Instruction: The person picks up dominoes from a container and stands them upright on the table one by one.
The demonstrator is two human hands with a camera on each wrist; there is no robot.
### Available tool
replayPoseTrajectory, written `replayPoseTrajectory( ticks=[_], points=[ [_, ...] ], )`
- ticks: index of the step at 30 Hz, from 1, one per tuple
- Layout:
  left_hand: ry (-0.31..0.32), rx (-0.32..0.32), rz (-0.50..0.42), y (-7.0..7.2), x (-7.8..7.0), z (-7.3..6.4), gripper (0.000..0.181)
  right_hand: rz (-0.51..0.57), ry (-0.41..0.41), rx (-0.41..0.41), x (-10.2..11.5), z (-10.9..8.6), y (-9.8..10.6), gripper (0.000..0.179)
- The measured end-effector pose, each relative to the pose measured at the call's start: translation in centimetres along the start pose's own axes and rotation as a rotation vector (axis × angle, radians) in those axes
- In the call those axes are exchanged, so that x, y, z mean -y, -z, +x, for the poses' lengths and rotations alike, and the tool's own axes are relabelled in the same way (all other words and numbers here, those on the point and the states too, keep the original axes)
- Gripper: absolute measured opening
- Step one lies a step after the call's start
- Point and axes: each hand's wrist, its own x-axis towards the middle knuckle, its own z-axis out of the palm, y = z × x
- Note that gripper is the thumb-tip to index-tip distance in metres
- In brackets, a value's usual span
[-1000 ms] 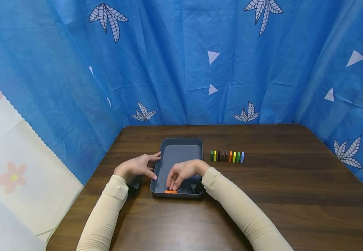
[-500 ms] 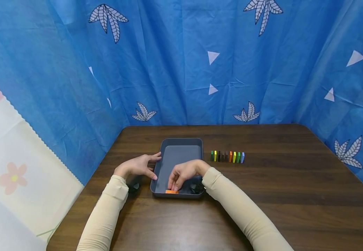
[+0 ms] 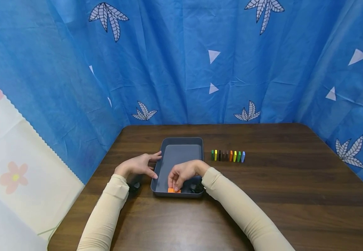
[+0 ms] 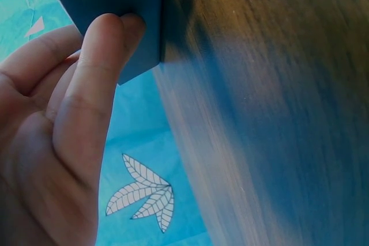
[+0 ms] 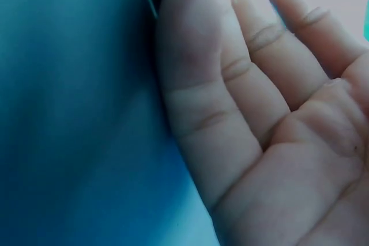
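A dark grey rectangular tray [image 3: 181, 153] lies on the table, its long sides running front to back. Inside it, by the near wall, is an orange domino [image 3: 171, 190]. My right hand [image 3: 186, 171] reaches down into the tray and pinches this domino between thumb and fingertips. In the right wrist view the thumb [image 5: 193, 44] and fingers lie close together, and the domino is hidden. At the tray's left side, my left hand [image 3: 139, 166] rests with spread fingers. The left wrist view shows its thumb [image 4: 95, 84] touching the tray wall [image 4: 144, 38].
To the tray's right stands a row of several upright dominoes, from a green one [image 3: 212, 155] to a light blue one [image 3: 243, 157]. The brown wooden table [image 3: 263, 195] reaches back to a blue curtain [image 3: 181, 69]. A pale flowered cloth [image 3: 21, 167] hangs at left.
The orange domino has slid slightly right along the tray's near wall, with my right fingers moving along with it. My left hand stays at the tray's left side.
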Motion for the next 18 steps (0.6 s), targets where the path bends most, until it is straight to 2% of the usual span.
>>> replayPoseTrajectory(
  ticks=[13, 18],
  points=[
    [0.004, 0.004, -0.013, 0.02, 0.19, 0.27, 0.094, -0.010, -0.011, -0.006, 0.14, 0.00, -0.12, 0.014],
    [0.006, 0.002, -0.009, 0.03, 0.20, 0.18, 0.095, -0.016, 0.004, -0.035, 0.12, -0.09, -0.08, 0.016]
  ],
)
